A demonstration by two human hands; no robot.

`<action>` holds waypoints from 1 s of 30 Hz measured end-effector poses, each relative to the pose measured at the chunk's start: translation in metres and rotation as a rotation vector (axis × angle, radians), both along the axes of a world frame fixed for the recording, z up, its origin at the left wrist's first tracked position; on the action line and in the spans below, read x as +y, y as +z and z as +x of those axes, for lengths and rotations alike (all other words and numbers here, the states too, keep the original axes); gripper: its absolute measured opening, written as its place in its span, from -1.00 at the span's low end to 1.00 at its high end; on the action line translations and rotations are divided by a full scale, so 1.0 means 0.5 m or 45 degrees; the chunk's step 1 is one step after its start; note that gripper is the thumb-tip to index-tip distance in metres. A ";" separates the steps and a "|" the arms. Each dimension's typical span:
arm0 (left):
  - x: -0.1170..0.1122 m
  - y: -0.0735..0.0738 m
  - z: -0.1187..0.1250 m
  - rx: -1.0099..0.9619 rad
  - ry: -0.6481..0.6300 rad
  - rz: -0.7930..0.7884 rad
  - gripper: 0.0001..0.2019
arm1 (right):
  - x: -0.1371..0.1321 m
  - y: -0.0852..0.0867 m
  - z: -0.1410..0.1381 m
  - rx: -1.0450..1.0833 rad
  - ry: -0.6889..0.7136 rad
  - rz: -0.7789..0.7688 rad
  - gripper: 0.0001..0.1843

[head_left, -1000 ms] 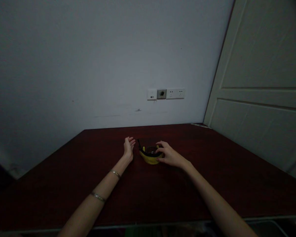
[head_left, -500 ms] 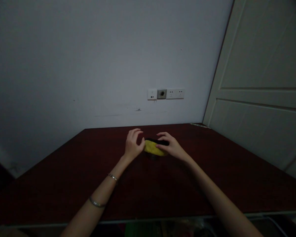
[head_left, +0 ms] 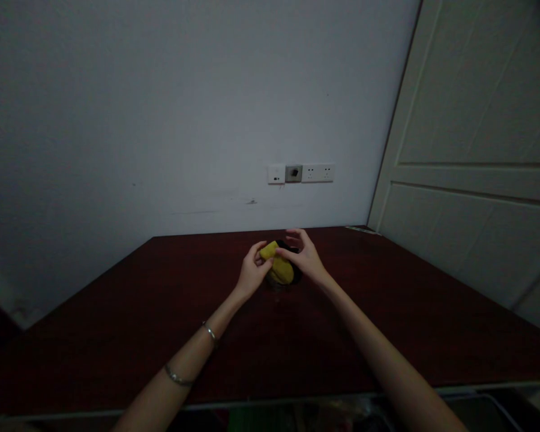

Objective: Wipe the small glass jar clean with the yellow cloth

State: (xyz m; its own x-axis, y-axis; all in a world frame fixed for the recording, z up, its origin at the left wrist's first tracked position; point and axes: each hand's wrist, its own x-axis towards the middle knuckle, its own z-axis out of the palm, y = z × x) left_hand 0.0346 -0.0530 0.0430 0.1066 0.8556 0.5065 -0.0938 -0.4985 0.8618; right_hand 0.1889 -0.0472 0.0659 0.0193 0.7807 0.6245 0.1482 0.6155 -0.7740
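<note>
A small yellow pouch (head_left: 279, 268) with a black edge is held up just above the dark red table (head_left: 117, 324), between both hands. My left hand (head_left: 251, 273) pinches its left end with curled fingers. My right hand (head_left: 305, 259) grips its right side, fingers bent over the top. Two thin bracelets sit on my left forearm. What lies inside the pouch is hidden.
A white wall stands behind the table, with a strip of sockets (head_left: 300, 173) above the far edge. A pale panelled door (head_left: 477, 162) runs along the right side. Dim clutter shows below the table's near edge.
The pouch lay on the table under my right hand with my left hand open beside it. Both hands have since closed on it, lifted it and tilted it.
</note>
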 end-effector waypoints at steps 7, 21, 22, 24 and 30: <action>0.011 -0.008 0.002 -0.241 -0.126 -0.133 -0.41 | 0.018 -0.019 0.006 -0.033 0.405 -0.364 -0.36; 0.048 -0.068 -0.060 0.742 -0.138 -0.228 0.13 | 0.087 -0.031 0.088 -0.644 -0.134 0.087 -0.68; 0.046 -0.072 -0.056 0.762 -0.153 -0.224 0.17 | 0.087 -0.034 0.084 -0.748 -0.092 0.112 -0.68; 0.042 -0.079 -0.045 0.777 -0.173 -0.227 0.23 | 0.086 -0.041 0.074 -0.904 -0.024 0.147 -0.66; 0.053 -0.110 -0.025 0.701 -0.239 -0.157 0.28 | 0.089 -0.064 0.052 -0.983 0.190 0.128 -0.64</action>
State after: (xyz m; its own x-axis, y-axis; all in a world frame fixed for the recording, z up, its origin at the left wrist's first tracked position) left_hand 0.0218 -0.0267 -0.0122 0.4808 0.8457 0.2316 0.3067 -0.4096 0.8591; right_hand 0.2149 -0.0026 0.0338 -0.5488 0.6799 0.4862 0.5310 0.7328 -0.4254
